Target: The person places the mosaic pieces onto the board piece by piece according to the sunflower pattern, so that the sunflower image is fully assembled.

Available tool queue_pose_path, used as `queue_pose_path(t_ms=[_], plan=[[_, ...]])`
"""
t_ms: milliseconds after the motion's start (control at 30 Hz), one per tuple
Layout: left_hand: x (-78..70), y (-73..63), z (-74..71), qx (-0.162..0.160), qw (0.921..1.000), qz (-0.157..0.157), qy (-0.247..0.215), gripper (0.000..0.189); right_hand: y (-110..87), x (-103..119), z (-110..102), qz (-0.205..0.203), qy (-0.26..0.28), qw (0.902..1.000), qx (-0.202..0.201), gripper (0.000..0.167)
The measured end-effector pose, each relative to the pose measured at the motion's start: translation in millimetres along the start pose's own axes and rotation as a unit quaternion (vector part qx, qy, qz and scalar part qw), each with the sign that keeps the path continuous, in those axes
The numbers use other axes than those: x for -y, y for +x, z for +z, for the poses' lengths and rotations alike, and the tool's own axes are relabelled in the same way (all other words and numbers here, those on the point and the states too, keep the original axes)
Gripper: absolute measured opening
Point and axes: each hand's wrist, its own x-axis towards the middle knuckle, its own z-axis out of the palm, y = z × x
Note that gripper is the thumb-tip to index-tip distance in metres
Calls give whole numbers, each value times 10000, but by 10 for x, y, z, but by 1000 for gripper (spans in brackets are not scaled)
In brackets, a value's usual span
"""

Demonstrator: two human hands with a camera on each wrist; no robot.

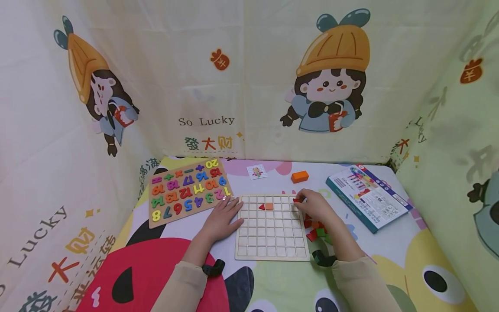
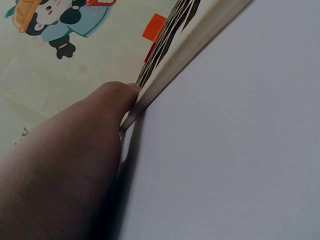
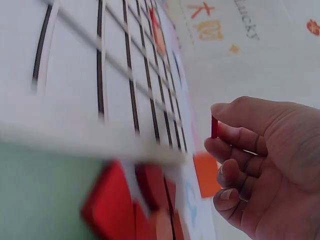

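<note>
Between your hands: grid board (image 1: 271, 236). Left hand (image 1: 224, 219) loosely spread, thumb at its edge; right hand (image 1: 315, 206) pinches a red piece (image 3: 214, 127). Likely placing step; next move probably calls for lowering it onto the board.

Pale gridded board (image 1: 273, 238) flat; red triangle (image 1: 262, 207) beside orange square (image 1: 269, 206) on it; thin red piece (image 3: 214, 128) pinched near far right corner.
</note>
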Motion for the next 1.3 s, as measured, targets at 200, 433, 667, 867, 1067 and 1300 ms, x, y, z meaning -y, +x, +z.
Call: queue_pose_path(t_ms=[200, 433, 667, 867, 1067, 1300], plan=[[0, 0, 3, -22, 10000, 7, -1, 69, 81, 143, 144, -443, -13, 9990, -33, 21], [-5, -1, 1, -22, 10000, 21, -38, 70, 192, 201, 284, -555, -40, 9985, -10, 19], [4, 3, 4, 45, 10000, -9, 20, 70, 207, 259, 405, -748, -141, 9970, -119, 14], [-11, -7, -17, 58, 10000, 11, -14, 69, 206, 284, 475, -691, -156, 9974, -141, 15], [-25, -10, -30, 65, 10000, 20, -59, 69, 210, 284, 495, -611, -231, 9976, -212, 16], [-14, -10, -22, 59, 10000, 0, -17, 70, 219, 279, 506, -600, -254, 9977, -197, 17]])
